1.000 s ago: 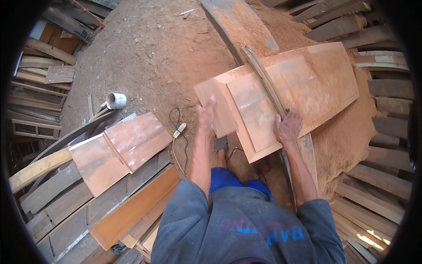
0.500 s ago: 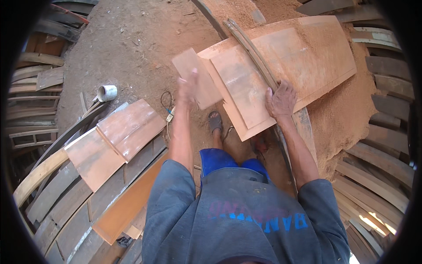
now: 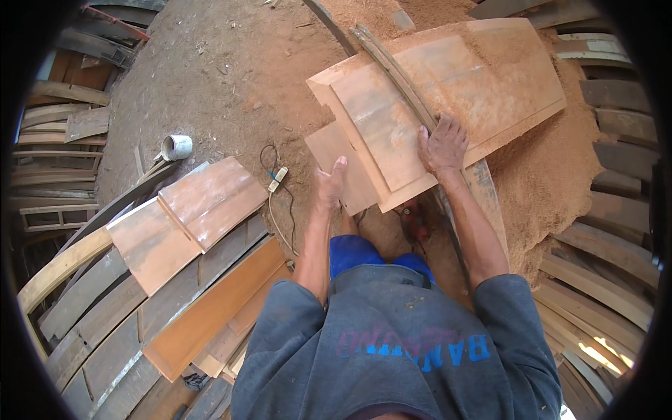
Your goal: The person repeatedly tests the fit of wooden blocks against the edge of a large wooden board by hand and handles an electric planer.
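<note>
A small flat wooden board [image 3: 341,162] is held at its left edge by my left hand [image 3: 327,185], closed with the thumb up and the other fingers mostly hidden. It lies against the near left edge of a large wooden panel [image 3: 483,91] with a raised field and a notched corner; whether it goes under that edge I cannot tell. Across the panel runs a narrow wooden strip [image 3: 395,73]. My right hand [image 3: 444,148] is closed over the strip's near end, the thumb on its left and the fingers on its right, pressing down at the panel.
Two joined panel pieces [image 3: 185,217] lie on stacked planks at the left, near a whitish cup [image 3: 176,147]. A power strip [image 3: 278,179] with cords lies on the ground. Sawdust [image 3: 546,182] heaps right of the panel. A red tool [image 3: 414,222] shows beneath it. Timber [image 3: 595,280] lines the right.
My left hand has brought the small board nearer to me and rightward, along the panel's left edge. My right hand stays on the strip; the panel has shifted slightly.
</note>
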The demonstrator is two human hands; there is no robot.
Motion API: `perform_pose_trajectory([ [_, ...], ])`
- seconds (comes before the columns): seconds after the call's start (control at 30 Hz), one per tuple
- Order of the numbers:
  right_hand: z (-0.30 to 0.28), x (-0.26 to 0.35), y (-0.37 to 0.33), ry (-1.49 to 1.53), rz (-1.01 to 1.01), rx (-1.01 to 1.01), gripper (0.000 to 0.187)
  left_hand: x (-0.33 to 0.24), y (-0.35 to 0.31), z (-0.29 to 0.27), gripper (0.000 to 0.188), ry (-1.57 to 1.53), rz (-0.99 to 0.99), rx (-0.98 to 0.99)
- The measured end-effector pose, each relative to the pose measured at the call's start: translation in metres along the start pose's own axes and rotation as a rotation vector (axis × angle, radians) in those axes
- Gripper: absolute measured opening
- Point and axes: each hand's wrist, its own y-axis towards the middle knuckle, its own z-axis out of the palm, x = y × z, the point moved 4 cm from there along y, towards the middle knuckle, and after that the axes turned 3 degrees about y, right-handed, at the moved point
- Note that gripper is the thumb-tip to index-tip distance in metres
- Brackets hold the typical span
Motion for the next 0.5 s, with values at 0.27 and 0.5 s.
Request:
perform_pose_trajectory([
  [0.27, 0.000, 0.002, 0.002, 0.015, 0.026, 0.033, 0.057, 0.029, -0.024, -0.002, 0.051, 0.096, 0.012, -0.010],
  [0.5, 0.007, -0.002, 0.005, -0.045, 0.047, 0.076, 0.064, 0.063, -0.050, -0.002, 0.077, 0.218, 0.107, 0.072],
])
